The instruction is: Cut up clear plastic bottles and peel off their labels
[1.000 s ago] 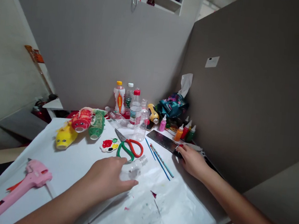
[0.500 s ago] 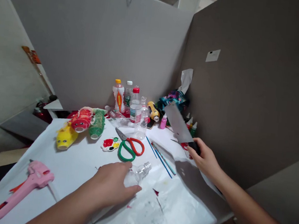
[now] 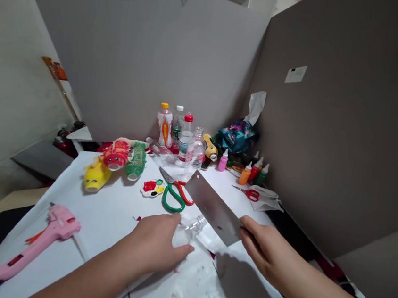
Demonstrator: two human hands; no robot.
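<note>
My left hand [image 3: 159, 242] is wrapped round a clear plastic bottle [image 3: 194, 226] lying on the white-covered table [image 3: 113, 223]; its threaded neck points right and the hand hides the rest. In my right hand [image 3: 263, 246] is a cleaver [image 3: 214, 207] with a broad metal blade, held by its handle. The blade hangs just above and to the right of the bottle neck, apart from it as far as I can tell. Behind the blade lie large scissors [image 3: 176, 196] with green and red handles, and left of them a small paint palette [image 3: 152, 188].
A pink glue gun [image 3: 40, 241] lies at the left. Yellow [image 3: 96, 175], red [image 3: 116, 153] and green [image 3: 135, 160] painted bottles rest behind it. Several drink bottles [image 3: 186, 140] stand at the back. Small paint bottles [image 3: 245, 174] and red-handled scissors [image 3: 251, 194] are at the right.
My right hand has brought the cleaver down and to the left, from over the paint bottles to near the bottle neck. My left hand keeps its hold on the clear bottle.
</note>
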